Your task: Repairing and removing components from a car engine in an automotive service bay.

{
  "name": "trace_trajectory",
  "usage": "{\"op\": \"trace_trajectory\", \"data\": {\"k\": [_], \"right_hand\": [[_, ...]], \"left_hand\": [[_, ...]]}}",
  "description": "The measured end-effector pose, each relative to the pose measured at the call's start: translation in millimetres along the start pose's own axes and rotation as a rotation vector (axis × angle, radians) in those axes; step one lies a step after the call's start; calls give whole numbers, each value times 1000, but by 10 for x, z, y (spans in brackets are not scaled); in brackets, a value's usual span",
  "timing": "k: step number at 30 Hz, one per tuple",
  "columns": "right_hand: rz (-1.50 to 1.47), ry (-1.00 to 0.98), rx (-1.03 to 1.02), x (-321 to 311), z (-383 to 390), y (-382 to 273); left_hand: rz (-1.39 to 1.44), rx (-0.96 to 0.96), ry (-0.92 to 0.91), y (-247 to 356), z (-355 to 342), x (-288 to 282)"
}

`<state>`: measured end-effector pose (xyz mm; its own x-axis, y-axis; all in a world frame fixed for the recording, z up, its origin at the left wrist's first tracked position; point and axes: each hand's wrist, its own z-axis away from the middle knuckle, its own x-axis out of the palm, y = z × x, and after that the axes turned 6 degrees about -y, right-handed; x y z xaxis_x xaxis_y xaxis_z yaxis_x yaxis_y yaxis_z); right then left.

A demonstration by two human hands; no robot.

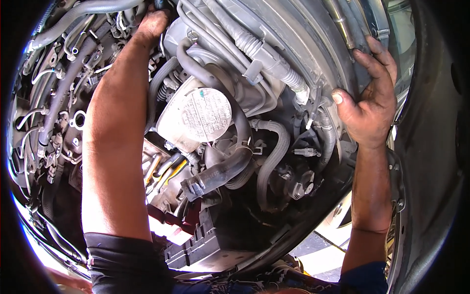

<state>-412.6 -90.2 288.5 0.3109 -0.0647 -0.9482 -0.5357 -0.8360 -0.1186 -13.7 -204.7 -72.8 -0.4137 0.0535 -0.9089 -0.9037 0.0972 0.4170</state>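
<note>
My left arm reaches across the engine bay to its far side, where my left hand (154, 22) is curled closed beside the engine's hoses and pipes. A small dark blue thing shows at its fingertips; most of the fingers are hidden. My right hand (369, 100) rests at the far right edge of the bay, its thumb apart and its fingers stretched over the dark edge trim (348, 73). Between the arms stands a pale reservoir with a round printed cap (203, 115). A thick black hose (240, 122) curves past the cap. Both hands look smudged with grime.
Metal pipes and fittings (73, 93) crowd the left side. A ribbed hose (276, 147) hangs right of the reservoir. Yellow-and-black handled tools (171, 171) lie below it, near a black box (200, 242). A dark panel (431, 147) rises at the right.
</note>
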Motion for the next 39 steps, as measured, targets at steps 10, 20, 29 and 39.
{"op": "trace_trajectory", "data": {"k": [10, 20, 29, 39], "right_hand": [[-67, -2, 41, -4, 48, 4], [-54, 13, 18, 10, 35, 46], [-56, 17, 18, 2, 31, 23], [-62, -44, 5, -3, 82, 77]], "left_hand": [[-99, 4, -221, -41, -401, 24], [-258, -48, -282, 243, -175, -53], [-537, 124, -19, -171, -126, 379], [-136, -145, 169, -398, -329, 824]]}}
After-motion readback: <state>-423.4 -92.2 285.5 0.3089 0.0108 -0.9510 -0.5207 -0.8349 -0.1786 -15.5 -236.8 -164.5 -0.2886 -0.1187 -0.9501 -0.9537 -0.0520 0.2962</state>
